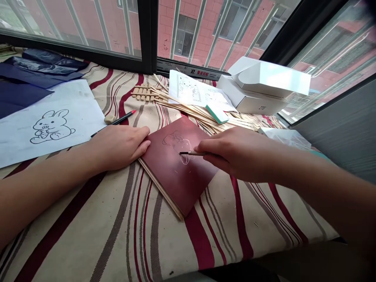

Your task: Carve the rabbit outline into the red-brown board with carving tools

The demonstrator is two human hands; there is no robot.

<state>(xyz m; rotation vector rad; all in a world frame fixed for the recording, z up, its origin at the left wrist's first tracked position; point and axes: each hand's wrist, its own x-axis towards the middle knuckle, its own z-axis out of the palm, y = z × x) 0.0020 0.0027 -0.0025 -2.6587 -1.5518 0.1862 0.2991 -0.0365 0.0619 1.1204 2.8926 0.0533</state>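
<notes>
A dark red wooden board (179,176) lies on the striped cloth (123,235), with a faint rabbit outline scratched into its top. My left hand (120,147) rests on the cloth, fingers curled against the board's left edge. My right hand (235,150) pinches a thin carving tool (189,153), whose tip touches the scratched outline near the board's centre.
A white sheet with a rabbit drawing (49,125) lies at the left, dark blue carbon paper (26,78) behind it. A red-tipped pencil (117,120), an eraser, wooden sticks (188,109), a printed sheet (194,92), a green block (217,114) and an open white box (258,88) sit by the window.
</notes>
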